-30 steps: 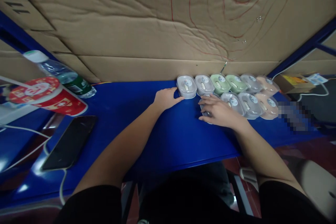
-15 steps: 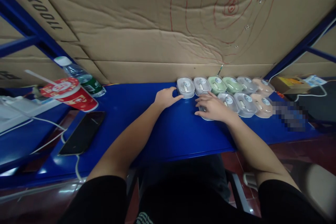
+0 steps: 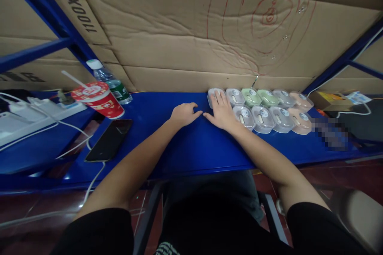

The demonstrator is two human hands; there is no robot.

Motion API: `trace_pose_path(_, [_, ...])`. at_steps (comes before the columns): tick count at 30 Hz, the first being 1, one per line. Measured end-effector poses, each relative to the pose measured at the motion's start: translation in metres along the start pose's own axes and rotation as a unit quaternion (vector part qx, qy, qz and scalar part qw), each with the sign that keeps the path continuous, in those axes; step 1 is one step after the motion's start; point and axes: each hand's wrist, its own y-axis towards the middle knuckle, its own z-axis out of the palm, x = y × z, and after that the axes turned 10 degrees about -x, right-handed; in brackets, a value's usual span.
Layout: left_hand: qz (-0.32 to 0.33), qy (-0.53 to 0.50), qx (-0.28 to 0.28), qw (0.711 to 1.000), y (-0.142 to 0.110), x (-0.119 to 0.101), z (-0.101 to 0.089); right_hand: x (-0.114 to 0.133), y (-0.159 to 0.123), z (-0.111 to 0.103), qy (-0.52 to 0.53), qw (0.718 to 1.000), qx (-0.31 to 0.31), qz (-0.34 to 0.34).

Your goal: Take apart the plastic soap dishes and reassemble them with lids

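Head cam: R hand [image 3: 220, 112] spread wide over end grey tub [image 3: 210, 96], L hand [image 3: 184, 114] part-open & empty, so press lightly w/o tipping.

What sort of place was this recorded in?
Most likely a makeshift indoor workstation, perhaps in a workshop or storeroom. A blue frame flanks the blue tabletop, a red-marked cardboard panel backs it, and lidded containers stand lined up in two rows.

Rear wall: creased brown cardboard [image 3: 149, 16], red curved lines [image 3: 270, 16] drawn at right, black print [image 3: 76, 0] at left. Blue frame bars [image 3: 44, 10] both sides. Worktop [image 3: 191, 147]: blue, smooth. Floor [image 3: 323, 177]: dark red tile. Lower right: pale seat-like piece [image 3: 362, 215], blurred.
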Motion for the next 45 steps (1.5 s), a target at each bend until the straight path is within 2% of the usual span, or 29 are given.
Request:
trace_pose_path(3, [-0.014, -0.043, -0.025, 0.999, -0.008, 0.01, -0.002, -0.001, 0.002, 0.012, -0.03, 0.999, -0.003, 0.03])
trace_pose_path(6, [-0.013, -0.079, -0.064, 0.995, -0.011, 0.019, -0.002, -0.001, -0.008, 0.006, -0.018, 0.999, 0.029, -0.017])
trace_pose_path(8, [-0.004, -0.096, -0.094, 0.991, -0.012, 0.026, -0.001, -0.001, -0.015, -0.002, 0.017, 0.998, 0.018, -0.056])
trace_pose_path(10, [0.001, -0.11, -0.107, 0.988, -0.011, 0.032, 0.001, -0.001, -0.02, -0.008, 0.054, 0.997, -0.005, -0.062])
trace_pose_path(16, [0.055, -0.132, -0.023, 0.989, -0.013, 0.035, 0.004, -0.008, -0.018, -0.01, 0.125, 0.991, 0.026, -0.038])
trace_pose_path(19, [0.062, -0.135, -0.008, 0.989, -0.015, 0.032, 0.001, -0.008, -0.018, -0.011, 0.137, 0.99, -0.005, -0.045])
trace_pose_path(22, [0.076, -0.137, -0.017, 0.987, -0.016, 0.031, -0.003, -0.002, -0.019, -0.016, 0.142, 0.987, -0.052, -0.05])
trace_pose_path(25, [0.118, -0.143, -0.066, 0.98, -0.017, 0.03, -0.007, 0.005, -0.022, -0.023, 0.128, 0.986, -0.095, -0.048])
trace_pose_path(28, [0.169, -0.147, -0.166, 0.96, -0.019, 0.026, -0.01, 0.008, -0.027, -0.03, 0.12, 0.984, -0.122, -0.04])
trace_pose_path(30, [0.178, -0.135, -0.222, 0.949, -0.022, 0.022, -0.013, 0.007, -0.03, -0.032, 0.139, 0.98, -0.136, -0.042])
trace_pose_path(34, [0.129, -0.102, -0.247, 0.955, -0.022, 0.025, -0.016, 0.007, -0.031, -0.03, 0.176, 0.977, -0.117, -0.04])
trace_pose_path(37, [0.025, -0.14, -0.301, 0.943, -0.012, 0.039, -0.015, 0.009, -0.027, -0.026, 0.149, 0.986, -0.073, -0.034])
trace_pose_path(39, [-0.05, -0.167, -0.316, 0.932, -0.004, 0.052, -0.013, 0.009, -0.025, -0.023, 0.113, 0.993, -0.031, -0.035])
trace_pose_path(42, [-0.13, -0.17, -0.28, 0.936, 0.005, 0.071, -0.008, 0.007, -0.026, -0.015, 0.051, 0.997, 0.049, -0.027])
trace_pose_path(45, [-0.161, -0.117, -0.214, 0.956, 0.009, 0.085, -0.004, 0.003, -0.028, -0.009, 0.015, 0.995, 0.096, -0.012])
